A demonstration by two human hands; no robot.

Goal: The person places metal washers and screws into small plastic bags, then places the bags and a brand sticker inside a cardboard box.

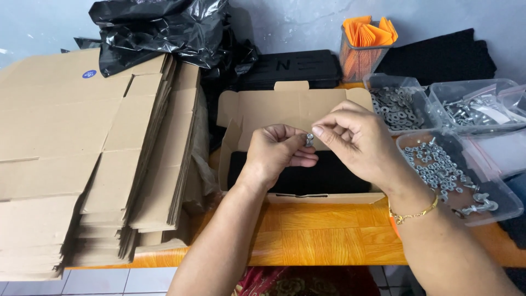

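My left hand point(276, 151) and my right hand point(353, 140) meet over an open cardboard box point(285, 112) with a black lining inside. Between the fingertips of both hands is a small silver metal fastener point(309, 139). My left thumb and fingers pinch it from the left. From the right, my right thumb and forefinger touch its top. A thin gold bracelet point(415, 212) circles my right wrist. Which exact kind of part the fastener is cannot be told.
Clear plastic tubs hold washers point(395, 105), wing nuts point(441, 167) and bolts point(471, 112) at the right. A tall stack of flat cardboard boxes point(82, 159) fills the left. Black plastic bags point(164, 30), a mesh cup of orange papers point(362, 44) and black trays stand behind. The wooden tabletop point(318, 230) lies in front.
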